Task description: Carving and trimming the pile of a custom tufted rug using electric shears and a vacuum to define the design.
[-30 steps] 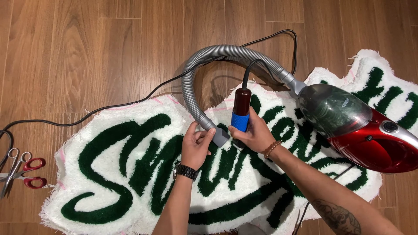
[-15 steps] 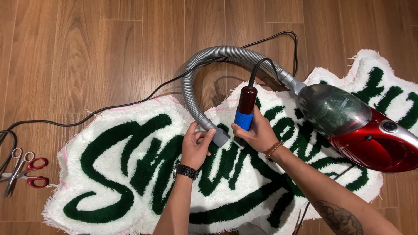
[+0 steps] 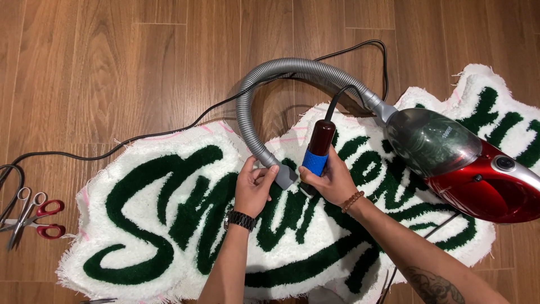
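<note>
A white tufted rug with dark green script lettering lies on the wooden floor. My left hand grips the grey nozzle end of a ribbed vacuum hose, pressed onto the rug's middle. My right hand holds a corded trimmer with a dark red body and blue grip, its head down on the pile right beside the nozzle. The hose arcs up and over to a red handheld vacuum with a clear dust cup, lying on the rug's right part.
Red-handled scissors and a metal pair lie on the floor at the left edge. A black power cord runs across the floorboards behind the rug. Another thin cord crosses the rug near my right forearm.
The trimmer and nozzle stay together at the rug's middle; my hands have shifted only slightly. The vacuum has not moved.
</note>
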